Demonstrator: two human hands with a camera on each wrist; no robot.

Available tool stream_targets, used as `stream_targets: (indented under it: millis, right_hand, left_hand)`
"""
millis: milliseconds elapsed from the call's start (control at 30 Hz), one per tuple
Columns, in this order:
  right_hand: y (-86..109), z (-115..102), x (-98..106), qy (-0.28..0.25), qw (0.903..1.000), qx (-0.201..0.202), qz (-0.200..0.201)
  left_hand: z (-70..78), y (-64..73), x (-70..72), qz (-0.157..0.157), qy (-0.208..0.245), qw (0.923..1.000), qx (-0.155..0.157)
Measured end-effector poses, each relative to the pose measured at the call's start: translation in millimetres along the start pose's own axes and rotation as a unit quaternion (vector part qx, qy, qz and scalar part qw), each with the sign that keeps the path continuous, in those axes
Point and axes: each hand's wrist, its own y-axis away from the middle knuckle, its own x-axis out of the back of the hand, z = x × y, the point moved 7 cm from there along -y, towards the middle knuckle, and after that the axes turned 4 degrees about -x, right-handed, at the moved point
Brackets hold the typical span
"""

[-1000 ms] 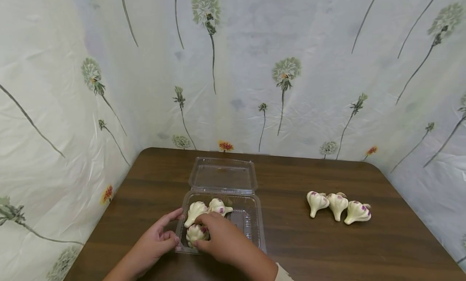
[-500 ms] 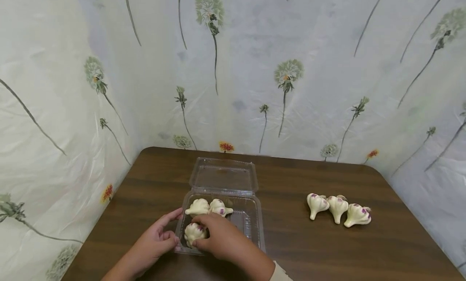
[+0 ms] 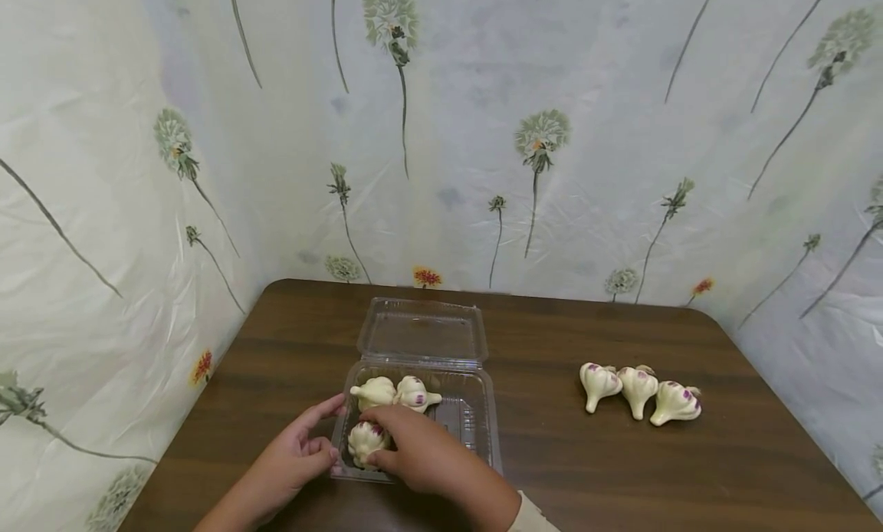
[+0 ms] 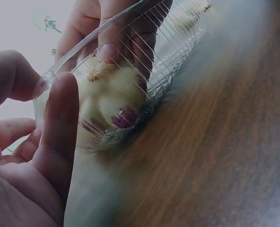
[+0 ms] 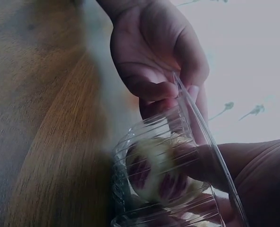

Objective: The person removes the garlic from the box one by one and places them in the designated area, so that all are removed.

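Observation:
A clear plastic clamshell container (image 3: 451, 409) stands with its lid folded back. My left hand (image 3: 293, 451) pinches the container's left rim; the left wrist view has its thumb (image 4: 59, 109) along the outside of the wall. Inside, my right hand (image 3: 421, 448) grips a garlic bulb (image 3: 367, 444) at the front left, thumb and fingers around its side. That garlic bulb (image 4: 114, 94) shows purple streaks and a tuft of roots through the ribbed wall. Behind it, two more garlic bulbs lie side by side: one at the left (image 3: 375, 392), the other at its right (image 3: 414, 394).
Three garlic bulbs lie in a row on the table's right side, the middle garlic bulb (image 3: 638, 390) close to both others. The clear lid (image 3: 422, 329) extends behind the container on the brown wooden table (image 3: 538, 463). A flower-patterned curtain (image 3: 455, 133) surrounds the table's back and sides.
The back-left garlic bulb has turned, its neck now pointing left. My right hand has shifted the front garlic bulb slightly left. My left hand keeps its place at the rim.

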Motion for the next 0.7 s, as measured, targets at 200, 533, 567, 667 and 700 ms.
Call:
stream_targets:
  millis: [200,533,567,667,700]
  right_hand:
    - [0.0,-0.6,-0.5,0.004,1.0,0.007,-0.001]
    - [3.4,-1.6,4.7,-0.001,1.0,0.005,0.005]
    - [3.9,-1.9,5.1,-0.001,1.0,0.004,0.005]
    - [4.6,-2.3,5.4,0.004,1.0,0.004,0.006]
    - [4.6,-2.4,5.3,0.006,0.9999,0.005,0.007]
  left_hand:
    - [-0.9,0.3,0.9,0.0,0.0,1.0,0.004]
    - [-1.6,0.6,1.5,0.001,-0.008,1.0,0.0]
    - [-1.8,0.6,1.6,0.001,-0.008,1.0,-0.001]
    - [-2.4,0.2,1.6,0.001,-0.007,1.0,-0.003]
    - [-2.5,0.1,1.6,0.001,-0.007,1.0,-0.004]
